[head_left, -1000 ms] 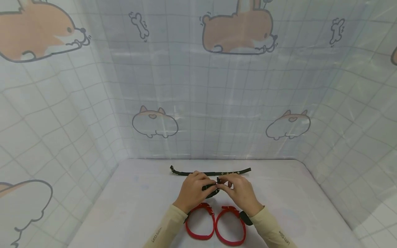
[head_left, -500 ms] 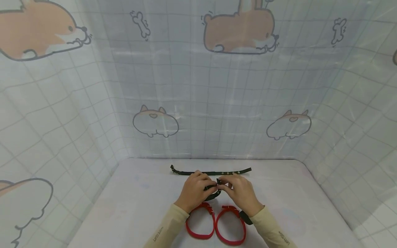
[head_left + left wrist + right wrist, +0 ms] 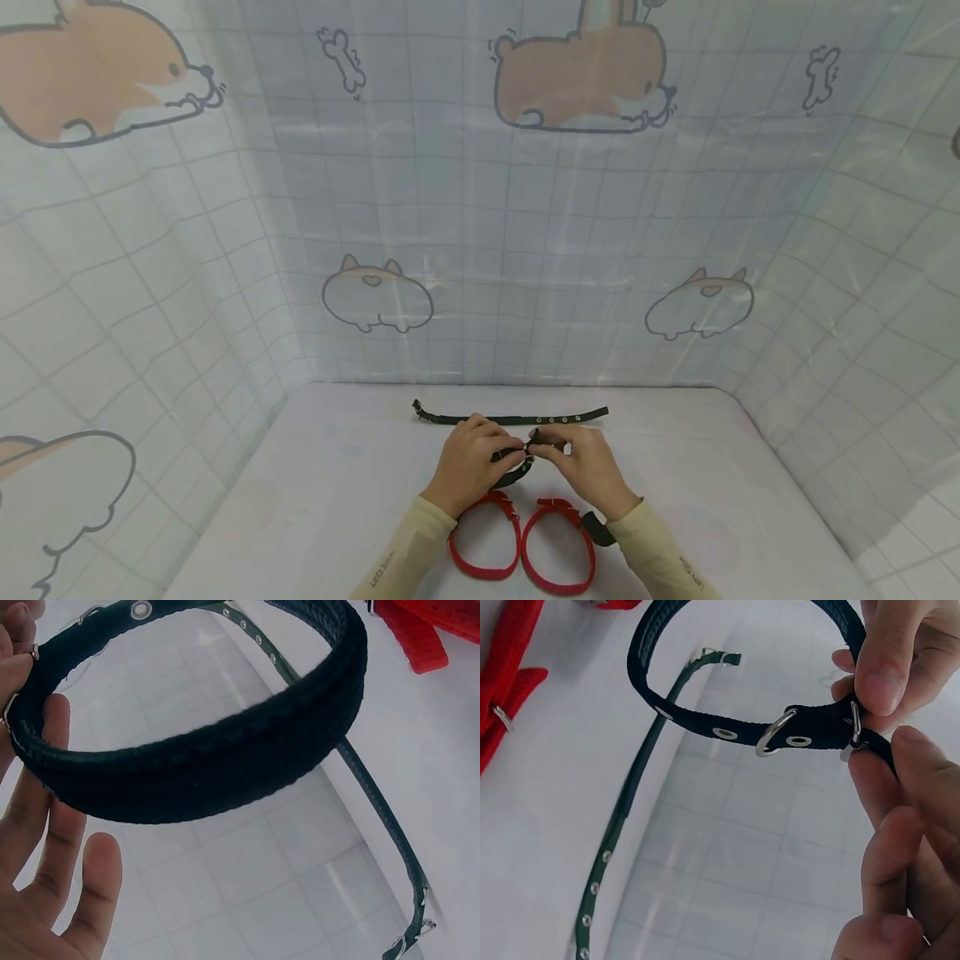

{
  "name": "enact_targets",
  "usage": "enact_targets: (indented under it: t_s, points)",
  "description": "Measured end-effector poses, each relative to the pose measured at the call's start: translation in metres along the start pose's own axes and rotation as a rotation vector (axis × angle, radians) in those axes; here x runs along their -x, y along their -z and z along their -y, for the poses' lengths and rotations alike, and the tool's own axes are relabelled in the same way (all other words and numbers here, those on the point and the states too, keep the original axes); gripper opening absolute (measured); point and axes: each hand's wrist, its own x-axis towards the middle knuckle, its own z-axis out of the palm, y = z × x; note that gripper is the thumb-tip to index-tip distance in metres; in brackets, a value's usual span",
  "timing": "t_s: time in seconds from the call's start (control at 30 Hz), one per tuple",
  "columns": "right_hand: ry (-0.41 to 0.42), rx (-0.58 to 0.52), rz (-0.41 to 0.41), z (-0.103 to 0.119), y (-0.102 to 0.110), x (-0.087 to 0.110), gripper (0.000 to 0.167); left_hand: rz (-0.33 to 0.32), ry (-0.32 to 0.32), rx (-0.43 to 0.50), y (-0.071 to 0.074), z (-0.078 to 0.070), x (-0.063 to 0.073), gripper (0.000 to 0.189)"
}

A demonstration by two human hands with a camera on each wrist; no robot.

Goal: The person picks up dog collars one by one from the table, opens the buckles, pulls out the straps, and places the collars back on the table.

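Observation:
A dark green collar (image 3: pixel 513 477) with metal eyelets is bent into a loop between my two hands. My left hand (image 3: pixel 467 462) pinches it beside the metal buckle (image 3: pixel 856 724). Close by on the other side, my right hand (image 3: pixel 588 467) pinches the strap end that comes out of the buckle. A metal D-ring (image 3: pixel 775 733) hangs on the band near the buckle. In the left wrist view the broad padded part of the loop (image 3: pixel 195 780) stretches away from the left fingers (image 3: pixel 101 874). The left fingertips partly hide the buckle in the head view.
Behind my hands a second dark green collar (image 3: pixel 517 420) lies straight across the white table (image 3: pixel 330 500). Two red collars, a left one (image 3: pixel 483 573) and a right one (image 3: pixel 558 588), lie looped side by side between my forearms. A patterned curtain (image 3: pixel 480 208) surrounds the table.
The right hand has shifted slightly to the right with the strap end, which now tilts more toward it. The left hand stays almost in place, and the other collars have not moved.

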Motion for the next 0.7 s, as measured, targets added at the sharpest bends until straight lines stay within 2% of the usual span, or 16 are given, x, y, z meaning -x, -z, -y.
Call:
enact_targets:
  t_s: [0.17,0.5,0.6,0.7]
  points:
    - [0.014,-0.041,-0.007,-0.0035,-0.0002,-0.0008,0.015,-0.003,0.016,0.009,0.0001,-0.0004,0.0007,0.015]
    - [-0.067,-0.065,0.018,-0.0068,0.0016,-0.0021,0.014,0.022,0.062,0.052,-0.0021,0.0021,0.0007,0.016]
    - [-0.044,-0.066,0.008,-0.0053,0.0013,-0.0024,0.016,0.028,0.058,0.025,-0.0023,0.0008,-0.0003,0.014]
    - [0.021,-0.039,-0.01,-0.0009,0.001,-0.0039,0.02,0.029,0.063,0.0,-0.004,-0.0007,-0.0006,0.012]
